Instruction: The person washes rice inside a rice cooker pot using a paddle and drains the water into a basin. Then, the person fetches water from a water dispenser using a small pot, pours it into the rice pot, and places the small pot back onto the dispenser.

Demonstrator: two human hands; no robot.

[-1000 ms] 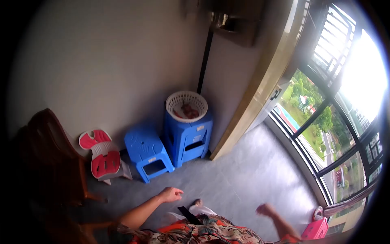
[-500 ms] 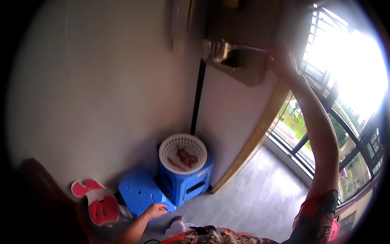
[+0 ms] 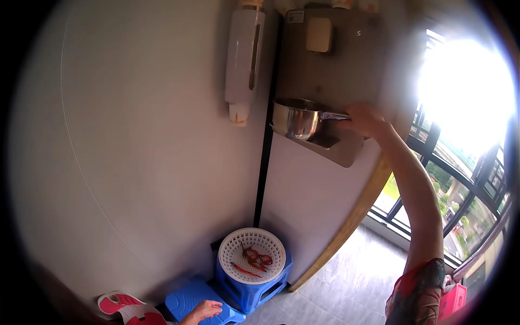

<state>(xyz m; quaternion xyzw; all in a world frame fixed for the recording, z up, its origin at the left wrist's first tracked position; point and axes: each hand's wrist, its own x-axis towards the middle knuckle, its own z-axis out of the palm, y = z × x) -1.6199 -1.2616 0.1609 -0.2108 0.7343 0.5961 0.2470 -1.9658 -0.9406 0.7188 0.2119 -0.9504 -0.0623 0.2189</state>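
Note:
A shiny metal saucepan (image 3: 297, 120) rests on the ledge of a wall-mounted dispenser (image 3: 338, 70). My right hand (image 3: 366, 120) is closed round the pan's handle, which points right. Low in the view, my left hand (image 3: 207, 310) hovers above a low blue stool (image 3: 190, 295), its fingers loosely apart and holding nothing. To its right, a white perforated basket (image 3: 225, 253) with red items inside stands on a taller blue stool (image 3: 247, 300).
A white tube-shaped holder (image 3: 242, 59) hangs on the wall left of the dispenser. A red and white seat (image 3: 130, 309) lies at the lower left. Windows (image 3: 460, 179) and a pink box (image 3: 453, 300) are on the right.
My right hand has risen from near the floor to the pan's handle. The view has tilted up, showing more of the dispenser. My left hand stays low.

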